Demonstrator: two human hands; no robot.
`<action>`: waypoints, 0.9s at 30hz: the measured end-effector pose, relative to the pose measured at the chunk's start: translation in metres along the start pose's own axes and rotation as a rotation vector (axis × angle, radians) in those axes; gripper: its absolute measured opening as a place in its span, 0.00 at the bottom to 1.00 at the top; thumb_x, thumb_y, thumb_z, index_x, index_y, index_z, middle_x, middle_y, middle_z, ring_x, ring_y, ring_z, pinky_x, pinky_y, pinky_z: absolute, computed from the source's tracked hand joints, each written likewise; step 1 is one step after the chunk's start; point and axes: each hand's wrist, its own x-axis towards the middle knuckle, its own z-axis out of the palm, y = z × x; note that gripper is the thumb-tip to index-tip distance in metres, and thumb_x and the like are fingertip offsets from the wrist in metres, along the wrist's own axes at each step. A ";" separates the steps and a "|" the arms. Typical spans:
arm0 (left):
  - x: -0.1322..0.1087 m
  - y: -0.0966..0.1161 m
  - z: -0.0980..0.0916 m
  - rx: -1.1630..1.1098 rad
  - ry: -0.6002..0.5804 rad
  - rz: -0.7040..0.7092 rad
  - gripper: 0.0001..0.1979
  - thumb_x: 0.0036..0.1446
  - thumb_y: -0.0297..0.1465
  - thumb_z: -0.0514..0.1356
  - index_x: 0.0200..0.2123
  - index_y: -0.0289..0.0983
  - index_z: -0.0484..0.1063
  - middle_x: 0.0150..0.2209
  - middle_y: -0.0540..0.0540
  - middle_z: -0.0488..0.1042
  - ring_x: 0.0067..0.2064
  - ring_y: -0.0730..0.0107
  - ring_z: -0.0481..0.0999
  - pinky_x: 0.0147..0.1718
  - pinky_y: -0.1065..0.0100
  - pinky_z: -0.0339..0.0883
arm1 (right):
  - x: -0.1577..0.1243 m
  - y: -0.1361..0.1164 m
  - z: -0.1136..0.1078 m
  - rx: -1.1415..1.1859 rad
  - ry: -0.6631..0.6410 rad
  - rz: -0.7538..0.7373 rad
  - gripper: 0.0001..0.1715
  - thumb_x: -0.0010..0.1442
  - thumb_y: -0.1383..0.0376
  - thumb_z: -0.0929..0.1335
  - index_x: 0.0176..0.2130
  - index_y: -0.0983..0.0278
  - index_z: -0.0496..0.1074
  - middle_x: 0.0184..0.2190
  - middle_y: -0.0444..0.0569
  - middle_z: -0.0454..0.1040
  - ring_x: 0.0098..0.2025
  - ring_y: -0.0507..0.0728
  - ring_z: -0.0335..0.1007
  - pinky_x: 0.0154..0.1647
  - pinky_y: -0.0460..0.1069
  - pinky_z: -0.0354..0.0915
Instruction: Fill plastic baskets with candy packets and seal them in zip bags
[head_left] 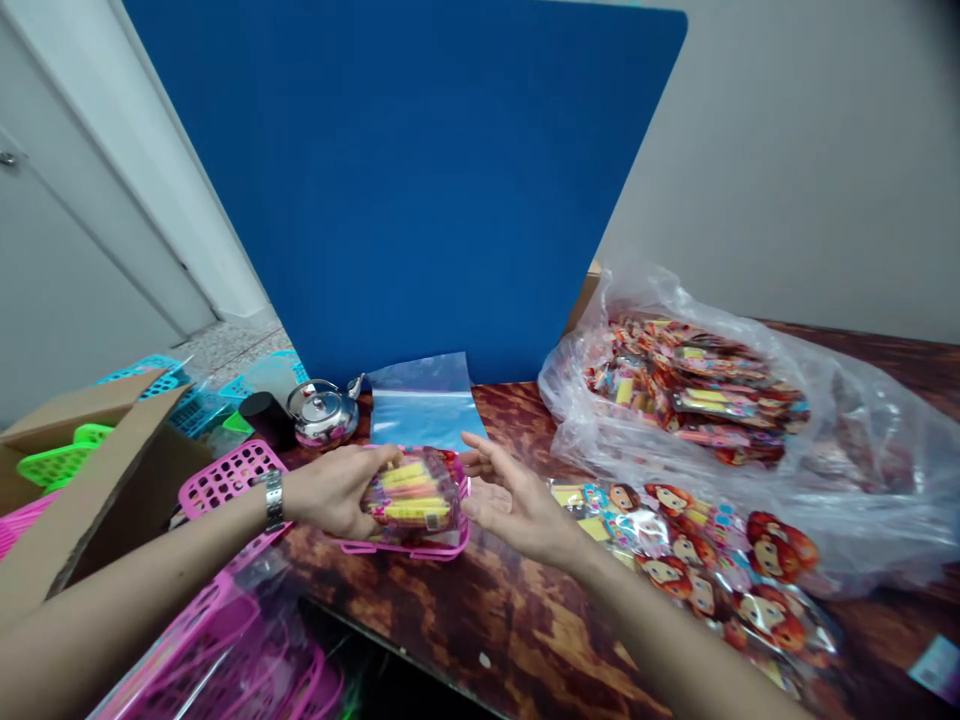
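Observation:
My left hand (335, 492), with a metal watch on its wrist, is closed on the left side of a stack of clear printed packets (415, 492) with yellow and pink sticks inside. The stack sits in or just over a small pink plastic basket (439, 552); its underside is hidden. At the basket's right side is my right hand (521, 505), fingers apart and palm toward the packets, holding nothing. Whether its fingertips touch the basket is hard to tell. Behind the basket lies a clear flat plastic bag (424, 405).
More packets with cartoon faces (697, 560) lie spread at the right. Behind them a large clear sack (847, 430) holds many others. A metal kettle (324, 412) and a dark cylinder (266, 420) stand left, near a cardboard box (112, 480) and pink baskets (240, 640). A blue panel (420, 200) rises behind.

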 end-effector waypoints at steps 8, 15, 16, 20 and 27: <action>0.031 -0.017 -0.015 -0.100 -0.239 0.039 0.27 0.36 0.32 0.62 0.44 0.37 0.64 0.28 0.53 0.69 0.26 0.73 0.67 0.23 0.74 0.57 | 0.004 -0.001 -0.005 -0.107 0.115 -0.100 0.31 0.65 0.51 0.57 0.62 0.61 0.51 0.50 0.55 0.66 0.51 0.59 0.64 0.51 0.56 0.63; 0.051 -0.036 -0.011 -0.138 -0.345 0.035 0.29 0.36 0.32 0.65 0.46 0.36 0.64 0.32 0.52 0.70 0.32 0.71 0.69 0.27 0.74 0.62 | 0.016 -0.012 0.009 -0.520 0.034 -0.446 0.24 0.64 0.58 0.61 0.57 0.61 0.61 0.52 0.55 0.64 0.54 0.59 0.60 0.54 0.56 0.60; 0.053 -0.038 -0.008 -0.140 -0.349 0.047 0.29 0.36 0.32 0.65 0.46 0.36 0.64 0.33 0.52 0.70 0.32 0.70 0.69 0.27 0.73 0.62 | 0.018 -0.012 0.012 -0.560 0.038 -0.475 0.22 0.64 0.59 0.62 0.56 0.61 0.63 0.52 0.55 0.64 0.53 0.59 0.61 0.53 0.56 0.61; 0.058 -0.043 0.002 -0.147 -0.359 0.055 0.29 0.34 0.31 0.66 0.44 0.37 0.66 0.31 0.53 0.69 0.30 0.71 0.68 0.25 0.74 0.61 | 0.024 -0.005 0.019 -0.643 0.051 -0.515 0.18 0.63 0.63 0.63 0.53 0.59 0.67 0.50 0.54 0.66 0.51 0.58 0.62 0.51 0.55 0.62; 0.049 -0.039 -0.014 -0.249 -0.342 0.045 0.27 0.35 0.32 0.65 0.43 0.36 0.64 0.26 0.55 0.67 0.25 0.75 0.65 0.20 0.75 0.57 | 0.030 -0.001 0.008 -0.506 -0.001 -0.346 0.32 0.62 0.52 0.61 0.61 0.62 0.55 0.54 0.57 0.62 0.57 0.60 0.58 0.55 0.55 0.60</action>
